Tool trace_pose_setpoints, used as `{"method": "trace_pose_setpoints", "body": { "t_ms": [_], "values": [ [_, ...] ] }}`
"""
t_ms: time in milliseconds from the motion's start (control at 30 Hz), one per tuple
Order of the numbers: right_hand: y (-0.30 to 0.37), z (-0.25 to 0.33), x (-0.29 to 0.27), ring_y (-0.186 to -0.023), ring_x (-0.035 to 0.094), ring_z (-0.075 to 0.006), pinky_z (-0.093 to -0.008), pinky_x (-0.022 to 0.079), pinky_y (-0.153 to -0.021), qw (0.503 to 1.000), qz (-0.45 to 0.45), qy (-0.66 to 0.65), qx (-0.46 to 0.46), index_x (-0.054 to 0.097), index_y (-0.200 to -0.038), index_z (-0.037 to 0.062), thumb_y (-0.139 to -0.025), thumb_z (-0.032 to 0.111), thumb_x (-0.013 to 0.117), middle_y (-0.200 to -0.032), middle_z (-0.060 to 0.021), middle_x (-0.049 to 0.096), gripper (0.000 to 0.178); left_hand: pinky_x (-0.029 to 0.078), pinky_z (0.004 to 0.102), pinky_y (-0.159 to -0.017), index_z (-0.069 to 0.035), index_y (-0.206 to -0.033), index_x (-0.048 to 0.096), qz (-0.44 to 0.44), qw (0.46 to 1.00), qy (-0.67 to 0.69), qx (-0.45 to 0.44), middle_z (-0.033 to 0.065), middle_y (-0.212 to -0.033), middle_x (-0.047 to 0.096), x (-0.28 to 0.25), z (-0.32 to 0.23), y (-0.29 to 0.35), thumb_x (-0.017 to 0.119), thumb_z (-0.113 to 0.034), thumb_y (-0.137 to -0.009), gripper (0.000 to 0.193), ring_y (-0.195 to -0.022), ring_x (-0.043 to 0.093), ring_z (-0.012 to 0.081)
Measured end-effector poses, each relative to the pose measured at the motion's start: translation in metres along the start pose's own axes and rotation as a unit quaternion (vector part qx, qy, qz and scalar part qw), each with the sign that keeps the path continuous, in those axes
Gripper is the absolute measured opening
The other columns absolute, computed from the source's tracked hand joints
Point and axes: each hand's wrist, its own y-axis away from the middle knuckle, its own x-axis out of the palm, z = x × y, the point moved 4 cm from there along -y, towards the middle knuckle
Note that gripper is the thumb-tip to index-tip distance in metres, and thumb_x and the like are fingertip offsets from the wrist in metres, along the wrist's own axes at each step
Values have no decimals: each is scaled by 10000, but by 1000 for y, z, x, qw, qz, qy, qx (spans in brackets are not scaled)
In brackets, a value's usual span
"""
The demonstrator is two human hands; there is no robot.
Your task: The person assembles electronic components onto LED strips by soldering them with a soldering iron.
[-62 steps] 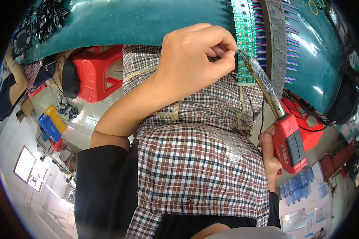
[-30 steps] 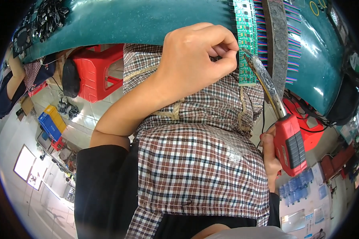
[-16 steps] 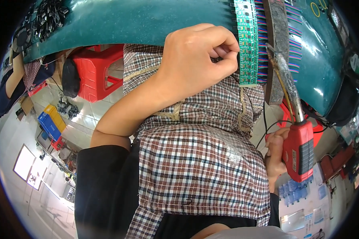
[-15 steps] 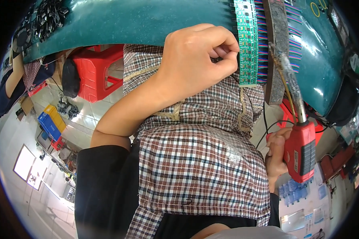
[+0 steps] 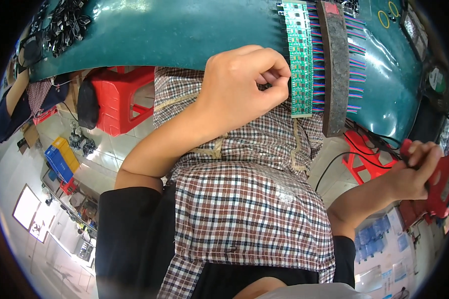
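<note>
My left hand (image 5: pixel 247 84) is closed in a pinch, thumb and forefinger together, at the left edge of a panel of green circuit boards (image 5: pixel 300 65). Whatever the fingertips hold, if anything, is hidden or too small to make out. Coloured wires (image 5: pixel 356 92) run from the boards' right side under a dark, heavy bar (image 5: pixel 335 74) lying across them. Far to the right, beyond the table's edge, my right hand (image 5: pixel 416 172) is wrapped round the red handle of a soldering gun (image 5: pixel 441 184). Its tip cannot be made out.
A green mat (image 5: pixel 184 35) covers the table. Black cables (image 5: pixel 67 27) lie heaped at its far left, and yellow rings (image 5: pixel 383 19) at far right. Red stools (image 5: pixel 117 102) stand below. Black cords (image 5: pixel 334 159) hang at right. Another person's arm (image 5: pixel 19 92) shows at left.
My right hand has swung the soldering gun away from the bar, outward to the right. My left hand keeps its pinch beside the boards; the whole view has shifted slightly.
</note>
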Motion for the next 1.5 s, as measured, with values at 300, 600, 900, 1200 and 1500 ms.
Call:
{"method": "trace_pose_setpoints", "body": {
  "t_ms": [300,600,900,1200,1500],
  "values": [
    [-50,-38,-14,-520,479,-147,-308,413,-523,997,-59,5,-52,651,-813,-93,-869,4,733,-691,-116,609,139,587,241,-667,-17,-874,715,4,1000,-4,-19,64,-861,719,-2,-2,2,742,19,-773,110,-744,727,131],
    [-47,-76,-13,-540,525,-101,-250,443,-518,985,-46,162,25,705,-912,-74,-847,40,784,-737,-75,654,153,589,240,-661,-13,-877,715,1,1000,0,-9,65,-859,718,0,-1,1,748,20,-777,110,-742,722,125],
    [-37,-65,-8,-522,472,-86,-248,386,-507,992,-50,115,35,714,-950,-78,-888,32,741,-757,-74,642,129,554,234,-634,-11,-873,721,-40,993,-105,47,53,-830,713,-35,-14,-24,738,4,-808,69,-697,690,125],
    [10,-5,20,-469,356,-68,-244,331,-479,997,12,75,8,619,-1098,-106,-937,-18,633,-679,-44,528,184,535,409,-683,-73,-792,710,-79,944,-284,147,102,-768,653,-43,-39,-109,712,-129,-796,56,-747,664,294],
    [58,12,4,-455,358,-82,-261,367,-483,996,15,49,66,577,-1146,-97,-942,-21,580,-592,-52,481,218,554,439,-668,-47,-716,682,-107,939,-293,147,128,-708,688,-29,-4,-139,696,-168,-785,140,-700,689,335]
  ]
}}
